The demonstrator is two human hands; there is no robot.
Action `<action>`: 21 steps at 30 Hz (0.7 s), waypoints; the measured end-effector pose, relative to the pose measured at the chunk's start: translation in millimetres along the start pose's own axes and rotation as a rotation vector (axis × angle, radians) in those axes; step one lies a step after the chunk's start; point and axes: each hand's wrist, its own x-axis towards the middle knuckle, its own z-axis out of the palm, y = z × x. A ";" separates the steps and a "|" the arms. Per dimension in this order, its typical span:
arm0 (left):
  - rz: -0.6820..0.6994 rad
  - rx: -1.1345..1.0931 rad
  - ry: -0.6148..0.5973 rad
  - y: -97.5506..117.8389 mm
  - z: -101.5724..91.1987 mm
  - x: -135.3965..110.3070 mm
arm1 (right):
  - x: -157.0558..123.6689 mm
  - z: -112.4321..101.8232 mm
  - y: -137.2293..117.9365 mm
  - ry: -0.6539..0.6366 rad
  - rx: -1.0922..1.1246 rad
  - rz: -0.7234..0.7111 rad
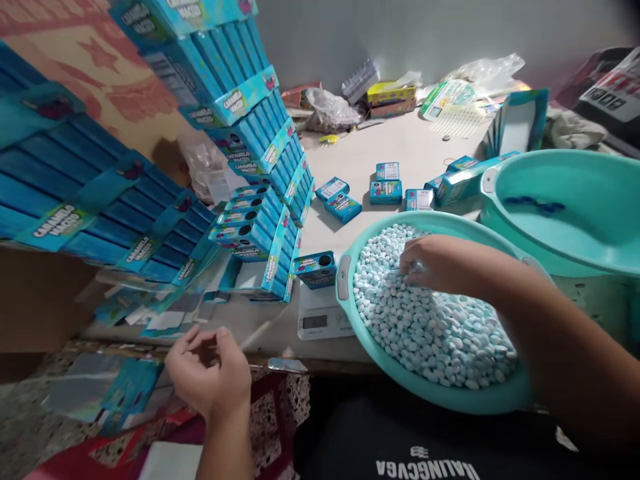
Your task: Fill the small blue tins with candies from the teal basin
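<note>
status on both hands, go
Right hand dug into the candies. Left hand low by the table edge, curled, nothing seen in it. Box on the scale. Nothing in the way.

Single head-worn view, facing forward and steeply down over the person's own chest onto the table (400, 153). Close range: the left hand (213, 373) enters at lower left, the right hand (435, 263) at centre right, and the teal basin (345, 313) sits nearest the lens. Wide lens makes the stacked blue boxes (240, 107) at left lean inward; the far field ends at the grey wall (400, 33).
</note>
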 end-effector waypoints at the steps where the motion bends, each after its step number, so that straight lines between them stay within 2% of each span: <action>1: -0.049 0.021 -0.016 -15.0 -0.9 -3.0 | -0.1 -1.1 0.1 0.009 -0.023 0.007; 5: -0.086 0.109 -0.035 -66.1 8.2 -16.3 | 2.5 2.1 -3.1 0.063 0.027 -0.111; 8: -0.068 0.133 0.002 -86.2 18.0 -24.9 | 4.3 10.0 -5.3 0.013 0.063 -0.181; 11: -0.050 0.135 0.033 -92.0 22.2 -28.8 | 3.8 12.6 -6.7 -0.049 0.035 -0.138; 14: -0.044 0.145 0.045 -90.9 21.9 -29.7 | 2.1 9.0 -6.9 -0.079 -0.011 -0.023; 17: -0.043 0.154 0.054 -89.0 22.1 -30.6 | 0.3 7.0 -2.1 -0.085 -0.059 0.049; 21: -0.032 0.156 0.066 -91.3 22.8 -30.5 | -2.4 13.1 12.6 -0.059 -0.100 0.073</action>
